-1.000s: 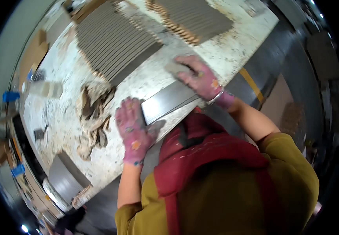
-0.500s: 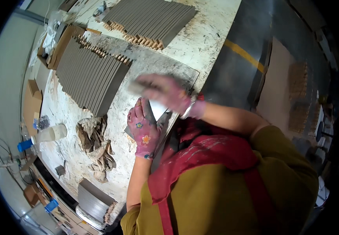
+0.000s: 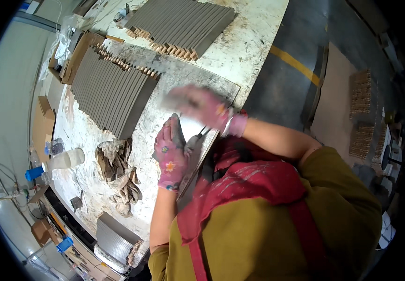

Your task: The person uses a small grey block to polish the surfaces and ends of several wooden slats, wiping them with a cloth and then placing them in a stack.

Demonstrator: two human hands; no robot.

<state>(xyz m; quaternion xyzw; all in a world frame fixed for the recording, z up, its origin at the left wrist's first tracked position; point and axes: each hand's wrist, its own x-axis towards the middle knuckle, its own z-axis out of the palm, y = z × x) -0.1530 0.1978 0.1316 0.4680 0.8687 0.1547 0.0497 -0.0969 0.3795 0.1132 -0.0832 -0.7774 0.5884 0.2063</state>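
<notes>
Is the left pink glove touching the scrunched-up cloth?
Apart: the head view shows a strip of whitish table between the left hand and the cloth.

The left hand (image 3: pixel 168 146) and right hand (image 3: pixel 201 107) wear pink fabric gloves (image 3: pixel 168 177), each with an orange flower; the left's fingers (image 3: pixel 178 132) are smeared dark grey. The flat metal plate (image 3: pixel 189 125) shines silvery white. The whitish desk (image 3: pixel 254 51) has rust-brown specks near its right edge. Two ridged grey stacks (image 3: pixel 111 91) (image 3: pixel 188 25) show parallel stripes and tan ends. The crumpled cream cloth (image 3: pixel 126 183) is blotched brown.
</notes>
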